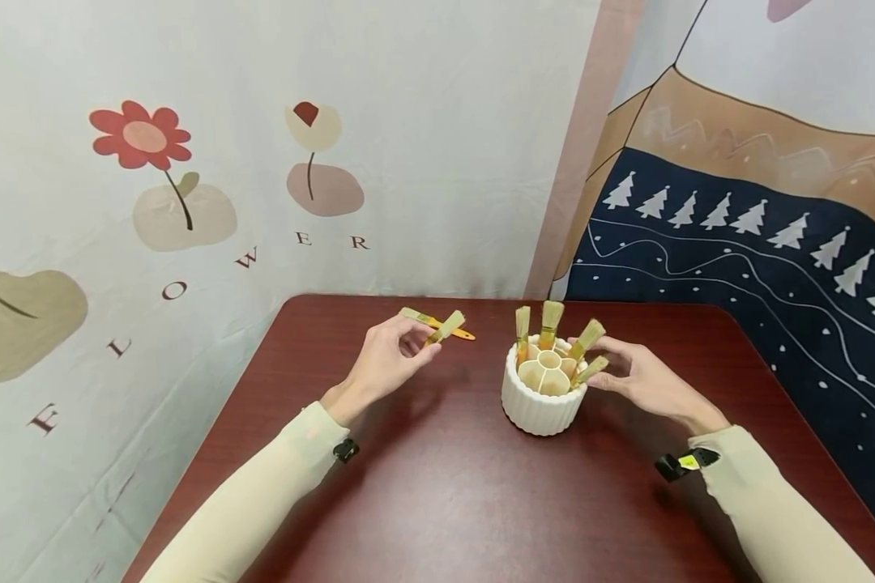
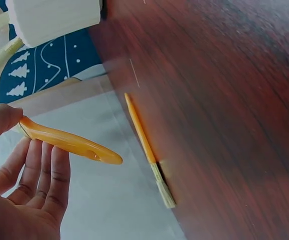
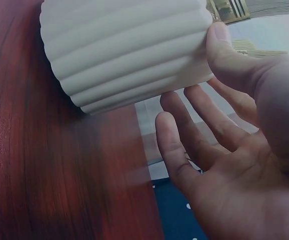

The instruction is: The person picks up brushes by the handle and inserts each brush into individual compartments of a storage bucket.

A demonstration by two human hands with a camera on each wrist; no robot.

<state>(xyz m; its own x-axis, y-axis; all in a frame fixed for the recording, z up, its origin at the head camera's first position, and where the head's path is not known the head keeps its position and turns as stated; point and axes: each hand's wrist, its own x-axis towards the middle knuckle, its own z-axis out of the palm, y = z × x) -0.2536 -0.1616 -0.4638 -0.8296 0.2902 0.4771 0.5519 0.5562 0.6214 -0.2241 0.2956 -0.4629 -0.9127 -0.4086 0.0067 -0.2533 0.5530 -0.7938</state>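
Note:
My left hand (image 1: pixel 390 356) pinches a flat paintbrush (image 1: pixel 448 325) near its ferrule, between thumb and fingers, bristles up. Its orange handle (image 2: pixel 74 143) extends beyond the fingertips in the left wrist view. A second orange-handled paintbrush (image 2: pixel 142 135) lies on the table just beyond this hand. To the right stands a white ribbed brush holder (image 1: pixel 543 409), divided into compartments around a round centre. Several brushes stand in it, bristles up, some leaning outward. My right hand (image 1: pixel 645 376) holds the holder's right side, thumb near the rim and fingers behind; the far fingertips are partly hidden.
The dark red wooden table (image 1: pixel 437 502) ends at a back edge close behind the lying brush and holder. A pale flower-printed cloth (image 1: pixel 445 162) hangs behind it, and a navy tree-printed cloth (image 1: pixel 700 267) hangs at the right.

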